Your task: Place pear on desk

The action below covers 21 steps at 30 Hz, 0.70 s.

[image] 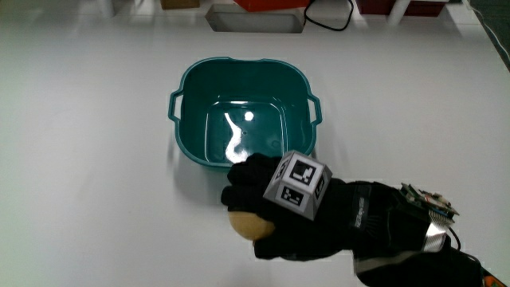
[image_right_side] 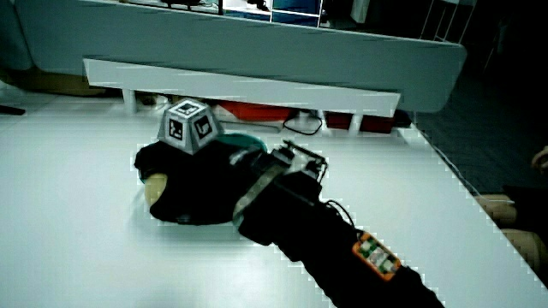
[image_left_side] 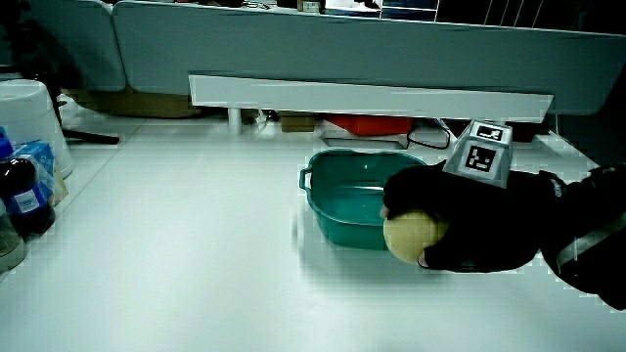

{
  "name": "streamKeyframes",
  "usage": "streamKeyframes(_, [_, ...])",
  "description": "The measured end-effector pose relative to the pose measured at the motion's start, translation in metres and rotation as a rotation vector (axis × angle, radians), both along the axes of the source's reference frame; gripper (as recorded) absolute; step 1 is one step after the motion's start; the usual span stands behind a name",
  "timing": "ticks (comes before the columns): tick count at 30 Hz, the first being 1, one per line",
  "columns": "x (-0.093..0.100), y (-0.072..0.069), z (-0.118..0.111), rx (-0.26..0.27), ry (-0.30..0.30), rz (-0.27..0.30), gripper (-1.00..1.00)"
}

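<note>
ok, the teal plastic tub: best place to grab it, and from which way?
Judging by its shape, take the teal plastic tub by one of the small loop handles on its rim, coming down from above. It sits upright and open, with bare table beside that handle. The gloved hand holding the yellowish pear crowds the side nearest the person.
</note>
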<state>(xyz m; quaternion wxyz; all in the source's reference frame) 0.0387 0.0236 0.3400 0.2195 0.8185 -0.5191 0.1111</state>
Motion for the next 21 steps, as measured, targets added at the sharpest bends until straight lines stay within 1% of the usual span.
streamKeyframes(3, [0.0, 0.006, 0.001, -0.006, -0.017, -0.019, 0.0])
streamKeyframes(8, [0.001, 0.008, 0.004, -0.016, -0.019, -0.019, 0.0])
streamKeyframes(9, [0.001, 0.009, 0.009, -0.027, -0.02, -0.014, 0.0])
streamKeyframes(10, [0.0, 0.01, 0.01, -0.022, -0.019, -0.014, 0.0])
streamKeyframes(12, [-0.002, 0.015, 0.015, -0.011, -0.017, -0.031, 0.0])
streamKeyframes(17, [-0.01, 0.034, 0.03, -0.019, -0.004, -0.051, 0.0])
streamKeyframes(18, [-0.011, 0.037, 0.033, -0.02, -0.008, -0.058, 0.0])
streamKeyframes(19, [-0.012, 0.04, 0.04, -0.044, -0.005, -0.062, 0.0])
streamKeyframes(21, [-0.014, 0.044, 0.048, -0.057, 0.01, -0.06, 0.0])
